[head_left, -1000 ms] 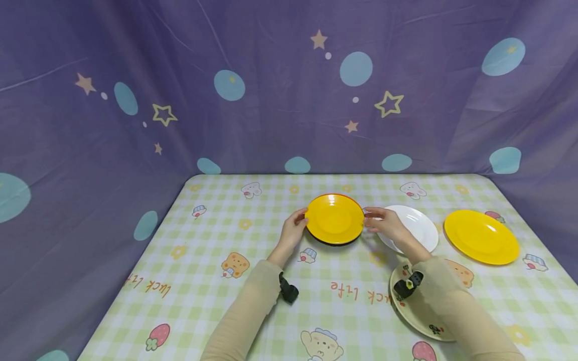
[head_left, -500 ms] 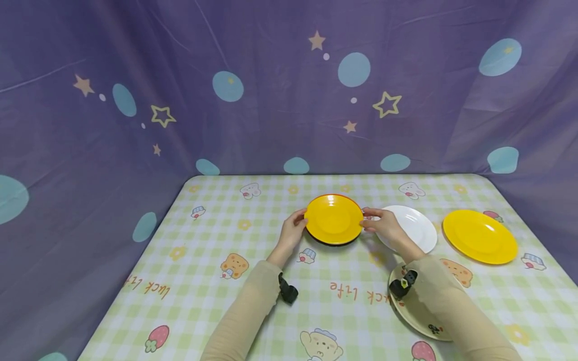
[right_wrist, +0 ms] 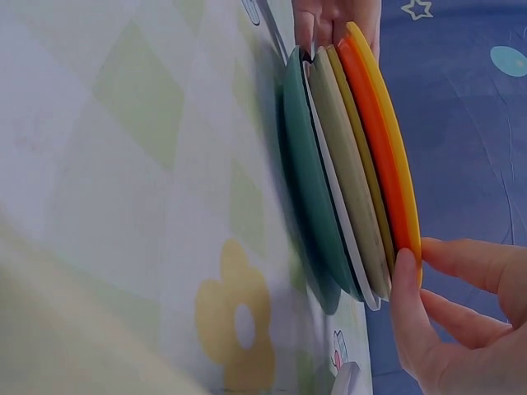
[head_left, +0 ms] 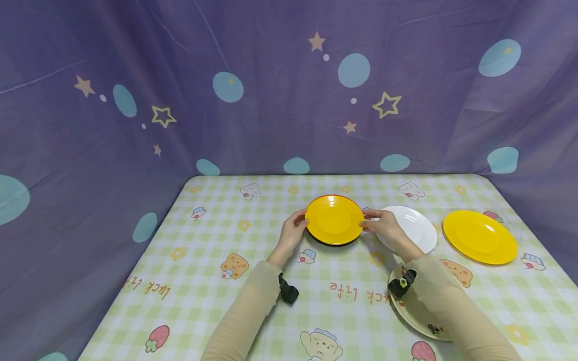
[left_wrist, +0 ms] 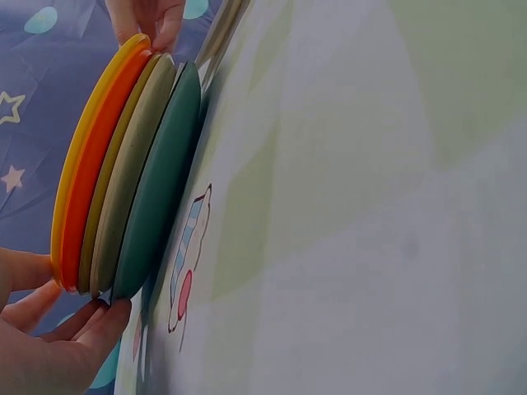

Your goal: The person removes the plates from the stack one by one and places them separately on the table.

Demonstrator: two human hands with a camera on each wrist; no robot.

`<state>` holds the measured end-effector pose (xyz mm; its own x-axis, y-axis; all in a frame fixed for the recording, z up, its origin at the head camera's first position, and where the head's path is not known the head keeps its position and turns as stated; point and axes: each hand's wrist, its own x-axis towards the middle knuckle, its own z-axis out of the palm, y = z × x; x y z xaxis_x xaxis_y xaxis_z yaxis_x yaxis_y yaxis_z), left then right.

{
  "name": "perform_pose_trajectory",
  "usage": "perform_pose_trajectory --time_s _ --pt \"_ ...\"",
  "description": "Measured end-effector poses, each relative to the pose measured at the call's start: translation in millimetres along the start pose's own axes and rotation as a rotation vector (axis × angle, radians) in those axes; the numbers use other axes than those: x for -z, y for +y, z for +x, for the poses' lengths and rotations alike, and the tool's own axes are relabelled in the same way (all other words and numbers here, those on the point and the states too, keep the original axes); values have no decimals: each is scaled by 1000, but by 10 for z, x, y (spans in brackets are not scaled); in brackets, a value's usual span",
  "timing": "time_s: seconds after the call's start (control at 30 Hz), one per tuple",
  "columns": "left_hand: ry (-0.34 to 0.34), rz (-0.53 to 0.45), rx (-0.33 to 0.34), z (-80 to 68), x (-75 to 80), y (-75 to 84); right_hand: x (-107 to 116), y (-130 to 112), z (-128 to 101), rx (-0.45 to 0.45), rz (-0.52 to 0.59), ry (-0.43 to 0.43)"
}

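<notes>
A stack of plates stands on the table between both hands. Its top is a yellow plate (head_left: 334, 219); under it the left wrist view shows an orange plate (left_wrist: 86, 206), an olive plate (left_wrist: 107, 173), a beige plate (left_wrist: 132, 164) and a dark green plate (left_wrist: 165, 181) lowest. A white rim (right_wrist: 350, 239) shows above the green one in the right wrist view. My left hand (head_left: 292, 231) holds the stack's left edge, with fingers from the yellow rim down to the green plate. On the opposite side, my right hand (head_left: 387, 229) pinches the yellow and orange rims.
A white plate (head_left: 417, 228) lies partly behind the right hand. Farther right is a larger yellow plate (head_left: 479, 236). Below the right forearm, partly covered by the sleeve, lies a cream plate (head_left: 417, 321) with small printed figures. A checked cloth (head_left: 189, 311) covers the table; a purple curtain hangs behind.
The right hand's fingers have come slightly left, from beside the stack's rim onto it. The left hand and the stack have stayed nearly in place.
</notes>
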<state>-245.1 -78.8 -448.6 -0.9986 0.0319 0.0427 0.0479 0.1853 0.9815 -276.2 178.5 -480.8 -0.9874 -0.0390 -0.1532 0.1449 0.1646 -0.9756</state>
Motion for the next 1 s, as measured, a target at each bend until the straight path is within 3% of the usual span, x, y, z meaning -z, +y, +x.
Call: perform_pose_trajectory --time_s 0.27,0.5,0.73,1.0 --pt "7 1 16 26 -12 -45 4 57 70 -34 72 -14" --pt "11 24 16 19 -14 -27 8 -4 5 -58 72 -21" --pt "10 41 38 16 -21 -24 6 -192 -142 -137 147 -73" --pt "3 30 66 16 -15 -21 -24 -490 -398 -153 207 -132"
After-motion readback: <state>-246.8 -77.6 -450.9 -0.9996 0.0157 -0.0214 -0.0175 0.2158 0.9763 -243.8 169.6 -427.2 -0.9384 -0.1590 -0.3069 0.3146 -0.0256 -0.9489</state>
